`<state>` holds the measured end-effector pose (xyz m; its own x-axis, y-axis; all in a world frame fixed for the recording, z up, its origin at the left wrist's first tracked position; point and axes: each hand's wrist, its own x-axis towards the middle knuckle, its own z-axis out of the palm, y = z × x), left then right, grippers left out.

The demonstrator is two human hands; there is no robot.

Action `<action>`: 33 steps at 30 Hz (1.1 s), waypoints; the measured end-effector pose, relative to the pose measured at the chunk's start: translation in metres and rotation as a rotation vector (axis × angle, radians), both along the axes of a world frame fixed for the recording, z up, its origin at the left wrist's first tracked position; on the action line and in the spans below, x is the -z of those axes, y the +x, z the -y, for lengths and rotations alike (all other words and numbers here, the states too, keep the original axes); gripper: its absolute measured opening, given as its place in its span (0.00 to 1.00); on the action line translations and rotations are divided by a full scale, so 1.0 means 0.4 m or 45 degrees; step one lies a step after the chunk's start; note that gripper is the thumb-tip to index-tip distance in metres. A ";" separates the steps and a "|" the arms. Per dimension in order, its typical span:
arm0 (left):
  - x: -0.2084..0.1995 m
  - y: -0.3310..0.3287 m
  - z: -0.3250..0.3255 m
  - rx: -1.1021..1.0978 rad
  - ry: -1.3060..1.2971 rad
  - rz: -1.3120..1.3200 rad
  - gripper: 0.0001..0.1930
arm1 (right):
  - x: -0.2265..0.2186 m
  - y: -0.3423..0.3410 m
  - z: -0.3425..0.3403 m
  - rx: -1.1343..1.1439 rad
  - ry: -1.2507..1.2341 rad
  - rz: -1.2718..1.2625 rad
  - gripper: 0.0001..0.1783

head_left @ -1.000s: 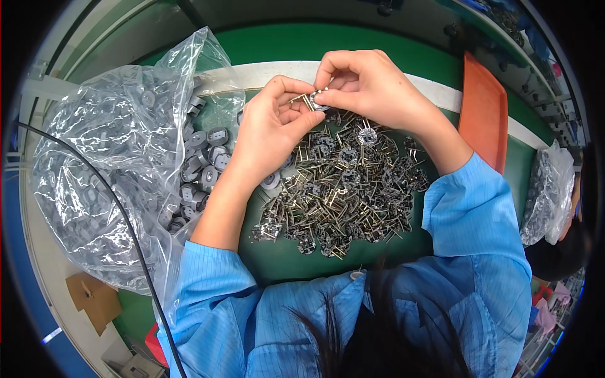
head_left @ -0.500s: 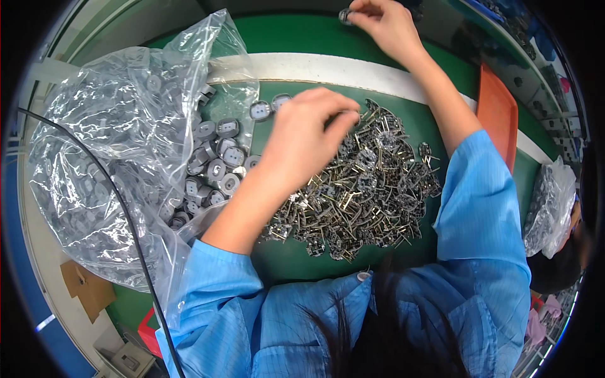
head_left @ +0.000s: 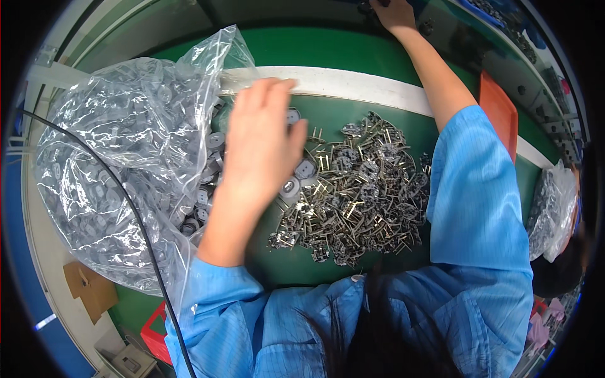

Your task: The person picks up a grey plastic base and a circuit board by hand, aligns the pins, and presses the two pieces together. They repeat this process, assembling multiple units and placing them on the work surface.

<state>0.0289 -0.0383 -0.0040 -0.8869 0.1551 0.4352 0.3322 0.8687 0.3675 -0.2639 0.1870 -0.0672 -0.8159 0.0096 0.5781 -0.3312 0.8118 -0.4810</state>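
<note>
"Nearer the big clear bag (head_left: 120,148), off the heap of pinned parts (head_left: 359,195), the left hand (head_left: 259,142) has swung; the right hand (head_left: 395,14) has gone farther out."

"Much done?"

"Can't tell; plenty seems left, that heap lying loose right of the bag."

"Fingers?"

"Left ones outstretched, thumb apart, by the grey round caps (head_left: 305,169); whether the right ones grip, I can't tell."

Blue shirt (head_left: 315,327), loose sleeves (head_left: 479,195), bare hands (head_left: 261,138)

Glare streaks the plastic bag (head_left: 145,123), the left hand (head_left: 259,142) is blurred, corners black.
</note>
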 end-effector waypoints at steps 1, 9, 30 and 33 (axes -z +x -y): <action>0.008 0.003 0.019 -0.042 -0.019 0.030 0.24 | -0.017 0.023 -0.020 0.015 0.008 0.001 0.11; 0.032 0.011 0.024 -0.087 -0.036 0.137 0.16 | -0.169 0.409 0.040 -1.313 -0.109 0.802 0.10; 0.042 -0.052 0.011 -0.057 1.966 0.570 0.19 | -0.156 0.609 0.139 -1.100 0.364 0.586 0.15; 0.046 -0.050 0.011 0.001 1.683 0.585 0.21 | -0.144 0.597 0.146 -1.165 0.308 0.619 0.10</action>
